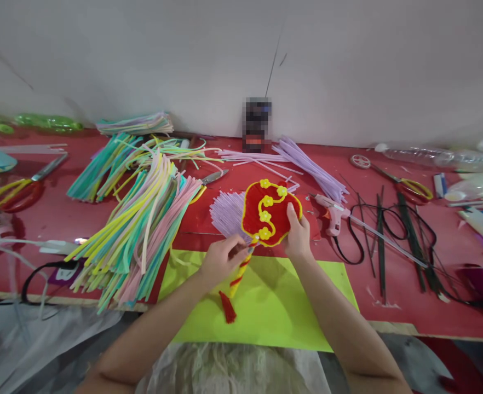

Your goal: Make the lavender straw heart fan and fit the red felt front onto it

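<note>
A red fan made of fuzzy wire, edged in yellow with small yellow flowers, is held tilted above the table. My left hand is closed on its yellow-and-red striped handle, from which a red tassel hangs. My right hand grips the fan's right lower edge, thumb on its face. A lime-green sheet lies under both hands. A lilac fan-shaped piece lies just behind the red one.
A pile of pastel fuzzy wires fills the left. Lilac wires lie behind. A glue gun with black cord, dark rods and scissors sit right. More scissors lie far left.
</note>
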A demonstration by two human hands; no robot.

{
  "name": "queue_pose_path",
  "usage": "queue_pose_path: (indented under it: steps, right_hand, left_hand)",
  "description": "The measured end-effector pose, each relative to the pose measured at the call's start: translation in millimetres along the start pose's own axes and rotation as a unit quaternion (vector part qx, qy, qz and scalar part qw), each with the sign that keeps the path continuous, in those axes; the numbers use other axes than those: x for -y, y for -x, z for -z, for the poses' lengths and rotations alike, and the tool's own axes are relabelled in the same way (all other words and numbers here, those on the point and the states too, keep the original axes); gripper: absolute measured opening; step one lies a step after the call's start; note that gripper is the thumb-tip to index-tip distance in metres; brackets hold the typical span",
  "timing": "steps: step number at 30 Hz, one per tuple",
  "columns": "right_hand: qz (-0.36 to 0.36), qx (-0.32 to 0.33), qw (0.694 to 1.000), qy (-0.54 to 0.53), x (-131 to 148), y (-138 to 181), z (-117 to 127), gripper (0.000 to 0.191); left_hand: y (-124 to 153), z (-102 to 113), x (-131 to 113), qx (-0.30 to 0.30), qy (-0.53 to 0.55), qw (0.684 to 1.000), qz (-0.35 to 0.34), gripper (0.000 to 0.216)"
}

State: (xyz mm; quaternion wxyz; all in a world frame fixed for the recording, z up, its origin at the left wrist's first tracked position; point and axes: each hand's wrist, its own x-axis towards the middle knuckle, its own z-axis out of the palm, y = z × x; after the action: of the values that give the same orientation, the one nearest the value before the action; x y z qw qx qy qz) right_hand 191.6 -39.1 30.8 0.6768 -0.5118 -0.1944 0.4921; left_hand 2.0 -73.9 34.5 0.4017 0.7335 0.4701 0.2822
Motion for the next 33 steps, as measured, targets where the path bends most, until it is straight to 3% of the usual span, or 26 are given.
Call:
queue_pose_path:
  steps: [3,6,9,11,13,17,24,30,33]
  right_hand:
    - [0.014,-0.017,1.0,0.013,3.1,-10.5,4.7,0.035]
    - [0.007,0.031,0.997,0.067,5.8,-15.7,2.4,0.036]
    - [0.017,0.09,0.989,0.113,2.5,-15.7,-6.9,0.036]
    - [0.032,0.094,0.986,0.133,-2.1,-16.1,-11.9,0.038]
    - [0.045,0.089,0.982,0.163,-6.0,-18.3,-12.7,0.039]
    - [0.053,0.095,0.957,0.267,-6.3,-25.3,-1.7,0.041]
    - [0.175,0.09,0.854,0.481,-2.9,-33.2,13.3,0.039]
    - [0.158,0.039,0.835,0.526,-9.0,-30.5,8.3,0.038]
    - [0.154,0.05,0.828,0.537,-9.0,-28.2,7.4,0.032]
  left_hand:
    - [-2.6,3.9,1.4,-0.089,-0.029,0.995,-0.02,0.021]
    - [-14.0,11.7,-3.9,-0.152,-0.029,0.988,0.0,0.014]
    - [-34.5,20.3,-12.1,-0.145,-0.04,0.988,0.021,0.012]
    - [-51.6,23.3,-13.1,-0.159,-0.06,0.984,0.049,0.015]
    - [-68.2,23.1,-7.8,-0.171,-0.071,0.979,0.082,0.017]
    - [-88.2,16.6,14.5,-0.126,-0.027,0.988,0.087,0.015]
    - [-85.6,11.6,30.0,-0.138,-0.022,0.986,0.096,0.016]
    - [-85.7,11.0,28.9,-0.146,-0.093,0.98,0.098,0.023]
    - [-86.7,11.2,29.4,-0.146,-0.09,0.979,0.109,0.022]
